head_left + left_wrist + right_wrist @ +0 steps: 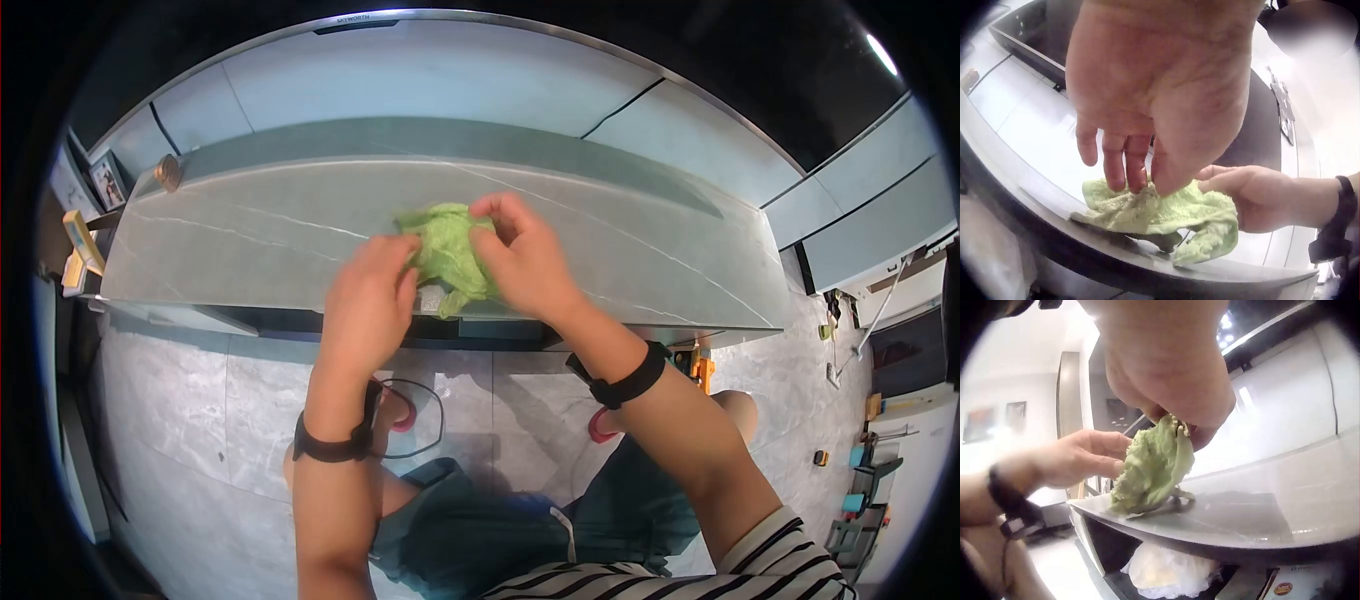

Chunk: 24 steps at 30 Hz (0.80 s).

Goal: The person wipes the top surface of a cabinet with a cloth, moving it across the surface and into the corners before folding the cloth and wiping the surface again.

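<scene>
A crumpled light green cloth (pixel 450 250) lies near the front edge of the grey stone top, between both hands. The left hand (pixel 368 300) pinches its left side; in the left wrist view, the fingertips of that hand (pixel 1160 94) press into the fabric (pixel 1204 225). On the cloth's right side the right hand (pixel 525 255) grips with thumb and fingers. From the right wrist, the right hand (pixel 1169 369) holds the upper part of the cloth (pixel 1150 469), its fingertips partly hidden, while the left hand (pixel 1082 456) touches the far side.
The long grey top (pixel 640 270) has a small round brown object (pixel 168 173) at its far left. Below it, a shelf holds a white plastic bag (pixel 1169 569). A black cable (pixel 440 420) loops on the tiled floor, near an orange object (pixel 704 372).
</scene>
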Each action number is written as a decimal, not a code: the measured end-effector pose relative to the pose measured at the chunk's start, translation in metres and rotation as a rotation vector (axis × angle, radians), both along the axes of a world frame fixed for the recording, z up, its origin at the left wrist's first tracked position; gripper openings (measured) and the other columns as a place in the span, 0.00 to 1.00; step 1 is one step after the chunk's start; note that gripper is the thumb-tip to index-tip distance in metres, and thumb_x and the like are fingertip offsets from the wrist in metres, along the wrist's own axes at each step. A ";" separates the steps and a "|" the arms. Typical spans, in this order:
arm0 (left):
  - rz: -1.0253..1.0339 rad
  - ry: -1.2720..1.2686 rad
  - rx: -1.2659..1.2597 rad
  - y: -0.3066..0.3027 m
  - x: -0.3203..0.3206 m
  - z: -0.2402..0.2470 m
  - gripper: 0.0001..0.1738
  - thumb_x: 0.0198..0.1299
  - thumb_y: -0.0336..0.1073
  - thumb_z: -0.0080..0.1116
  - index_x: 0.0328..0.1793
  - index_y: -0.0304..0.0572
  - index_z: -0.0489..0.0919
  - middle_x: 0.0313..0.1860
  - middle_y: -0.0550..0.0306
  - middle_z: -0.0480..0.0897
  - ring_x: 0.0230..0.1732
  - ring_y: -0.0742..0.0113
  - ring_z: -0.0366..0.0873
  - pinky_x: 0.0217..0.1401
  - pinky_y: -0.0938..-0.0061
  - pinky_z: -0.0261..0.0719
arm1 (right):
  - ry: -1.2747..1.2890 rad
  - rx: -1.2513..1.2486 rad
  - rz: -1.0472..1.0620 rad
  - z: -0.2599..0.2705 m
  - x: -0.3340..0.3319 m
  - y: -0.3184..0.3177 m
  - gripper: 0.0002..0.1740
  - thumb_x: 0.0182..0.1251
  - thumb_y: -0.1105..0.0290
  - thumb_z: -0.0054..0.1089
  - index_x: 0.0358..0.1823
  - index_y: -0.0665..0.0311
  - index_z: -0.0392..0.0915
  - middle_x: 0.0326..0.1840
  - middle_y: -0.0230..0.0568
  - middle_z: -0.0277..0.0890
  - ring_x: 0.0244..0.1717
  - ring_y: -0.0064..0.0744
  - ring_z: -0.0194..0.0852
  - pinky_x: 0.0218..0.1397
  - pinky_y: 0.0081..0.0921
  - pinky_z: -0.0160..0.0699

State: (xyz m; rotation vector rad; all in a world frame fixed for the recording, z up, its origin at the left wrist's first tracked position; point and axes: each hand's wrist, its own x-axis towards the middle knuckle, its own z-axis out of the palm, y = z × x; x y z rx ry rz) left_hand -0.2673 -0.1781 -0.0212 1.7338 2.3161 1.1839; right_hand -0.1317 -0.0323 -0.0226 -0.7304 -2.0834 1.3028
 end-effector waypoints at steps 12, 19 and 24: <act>-0.082 -0.035 -0.124 0.005 0.003 -0.023 0.20 0.63 0.25 0.51 0.62 0.39 0.74 0.52 0.41 0.81 0.53 0.39 0.77 0.55 0.56 0.76 | -0.311 0.409 0.283 -0.014 0.019 -0.001 0.21 0.61 0.69 0.62 0.56 0.64 0.76 0.52 0.54 0.78 0.54 0.57 0.76 0.58 0.45 0.75; -0.259 -0.542 0.170 0.037 0.023 0.002 0.26 0.68 0.31 0.50 0.73 0.38 0.68 0.58 0.33 0.78 0.57 0.50 0.80 0.62 0.67 0.73 | -0.035 0.612 0.116 0.038 0.023 0.018 0.20 0.59 0.74 0.60 0.55 0.62 0.77 0.51 0.49 0.79 0.54 0.53 0.77 0.58 0.41 0.76; -0.100 -0.559 -0.044 0.020 -0.019 0.011 0.16 0.68 0.33 0.52 0.59 0.36 0.79 0.51 0.40 0.83 0.54 0.54 0.81 0.59 0.72 0.74 | -0.138 0.944 0.331 0.031 0.026 0.012 0.20 0.58 0.78 0.57 0.54 0.58 0.78 0.48 0.44 0.79 0.54 0.48 0.77 0.57 0.41 0.76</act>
